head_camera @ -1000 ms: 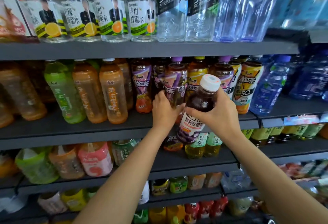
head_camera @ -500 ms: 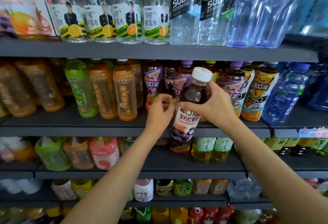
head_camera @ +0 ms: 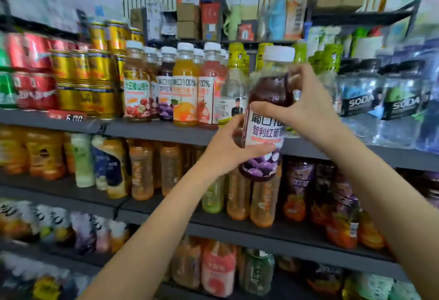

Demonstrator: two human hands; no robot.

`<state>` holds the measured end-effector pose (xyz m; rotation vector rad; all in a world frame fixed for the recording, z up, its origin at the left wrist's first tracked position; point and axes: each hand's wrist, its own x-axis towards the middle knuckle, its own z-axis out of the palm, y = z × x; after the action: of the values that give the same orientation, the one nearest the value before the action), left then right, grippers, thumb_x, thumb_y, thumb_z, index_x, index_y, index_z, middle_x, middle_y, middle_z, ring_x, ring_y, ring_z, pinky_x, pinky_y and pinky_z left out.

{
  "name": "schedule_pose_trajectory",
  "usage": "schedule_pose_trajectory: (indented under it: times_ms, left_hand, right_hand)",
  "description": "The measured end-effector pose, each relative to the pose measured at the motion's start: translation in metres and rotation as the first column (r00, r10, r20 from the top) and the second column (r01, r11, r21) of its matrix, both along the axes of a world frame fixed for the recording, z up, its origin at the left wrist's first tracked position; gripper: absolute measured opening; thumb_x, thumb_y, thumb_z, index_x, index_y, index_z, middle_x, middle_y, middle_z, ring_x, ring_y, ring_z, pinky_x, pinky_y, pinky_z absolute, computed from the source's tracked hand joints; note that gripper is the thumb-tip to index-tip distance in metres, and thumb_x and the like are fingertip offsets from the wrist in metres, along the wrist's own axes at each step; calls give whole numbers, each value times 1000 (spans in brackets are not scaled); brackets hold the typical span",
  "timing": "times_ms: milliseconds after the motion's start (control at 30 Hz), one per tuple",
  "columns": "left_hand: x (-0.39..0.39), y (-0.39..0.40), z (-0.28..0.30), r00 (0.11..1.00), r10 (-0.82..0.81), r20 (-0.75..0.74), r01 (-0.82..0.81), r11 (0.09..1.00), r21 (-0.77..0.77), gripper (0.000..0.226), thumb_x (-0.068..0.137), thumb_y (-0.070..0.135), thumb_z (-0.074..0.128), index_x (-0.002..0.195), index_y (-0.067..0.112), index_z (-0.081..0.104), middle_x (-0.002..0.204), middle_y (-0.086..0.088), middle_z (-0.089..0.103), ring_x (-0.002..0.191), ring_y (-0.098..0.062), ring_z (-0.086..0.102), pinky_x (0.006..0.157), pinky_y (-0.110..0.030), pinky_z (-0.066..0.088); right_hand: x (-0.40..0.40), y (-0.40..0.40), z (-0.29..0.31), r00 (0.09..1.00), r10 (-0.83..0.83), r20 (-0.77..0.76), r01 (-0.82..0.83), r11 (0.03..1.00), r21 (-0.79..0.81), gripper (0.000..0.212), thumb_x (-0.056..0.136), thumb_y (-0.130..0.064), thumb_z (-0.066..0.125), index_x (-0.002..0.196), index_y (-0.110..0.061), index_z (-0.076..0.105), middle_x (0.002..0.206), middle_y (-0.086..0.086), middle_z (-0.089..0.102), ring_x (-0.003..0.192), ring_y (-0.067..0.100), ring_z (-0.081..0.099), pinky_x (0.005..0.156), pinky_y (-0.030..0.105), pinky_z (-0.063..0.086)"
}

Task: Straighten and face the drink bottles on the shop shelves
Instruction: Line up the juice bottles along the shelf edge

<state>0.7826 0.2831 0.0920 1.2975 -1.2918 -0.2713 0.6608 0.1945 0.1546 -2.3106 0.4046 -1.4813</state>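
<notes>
I hold a dark grape juice bottle [head_camera: 266, 133] with a white cap upright in the air before the shelves. My right hand [head_camera: 306, 107] grips its shoulder, thumb across the front. My left hand [head_camera: 228, 150] holds its lower label from the left. Its label with grapes faces me. On the shelf [head_camera: 152, 128] behind it stands a row of matching white-capped juice bottles [head_camera: 175, 88], labels forward.
Gold and red cans [head_camera: 78, 78] fill the shelf's left part. Soda water bottles [head_camera: 380, 90] stand at the right. Orange and green tea bottles [head_camera: 154, 166] crowd the shelf below. Boxes and packets sit on the top shelf [head_camera: 237, 21].
The view has swung upward to a higher shelf. Both hands have lifted the grape juice bottle up away from the tea shelf, and my left hand now holds its label.
</notes>
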Motion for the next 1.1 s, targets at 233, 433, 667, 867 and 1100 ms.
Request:
schedule_pose_trajectory:
  times_ms: [233,433,667,867,1100]
  left_hand:
    - [140,63,39,994,25,110,-17,997,-72,42,70,12,80,100,30,56,92,12,67,83,-1,66,77,-18,53]
    - [228,77,54,956,237,175,-204,961,-188,47,76,20,77,112,29,48,99,14,62,93,-2,62,78,-16,52]
    - [271,63,36,820,463,335,-406,885,-230,56,83,32,68,132,15,44,126,-1,47,113,-17,50,86,-18,34]
    - [279,48,24,669,485,563,-487,858,-161,55,88,18,62,136,17,37,133,-2,43,119,-19,48,97,-33,44]
    - [284,43,17,673,490,555,-442,867,-229,52,84,17,64,132,16,43,130,-1,45,118,-17,46,89,-30,43]
  right_hand:
    - [137,64,23,995,17,96,-14,999,-41,66,58,-43,84,100,-21,38,81,-18,53,73,-4,52,71,23,41]
    - [239,88,46,996,-77,43,82,990,-115,63,64,-49,79,101,-22,35,91,-9,58,85,14,58,70,30,42]
    - [301,78,40,913,-399,-82,374,901,-218,75,75,-50,70,126,-3,41,120,11,55,101,29,58,74,32,44]
    - [300,71,-1,903,-376,-206,340,921,-189,77,82,-14,69,144,-11,23,139,12,28,89,26,58,66,29,45]
    - [310,69,-19,811,-551,-194,521,833,-188,46,93,-31,55,126,-6,36,124,10,42,93,29,58,62,34,44]
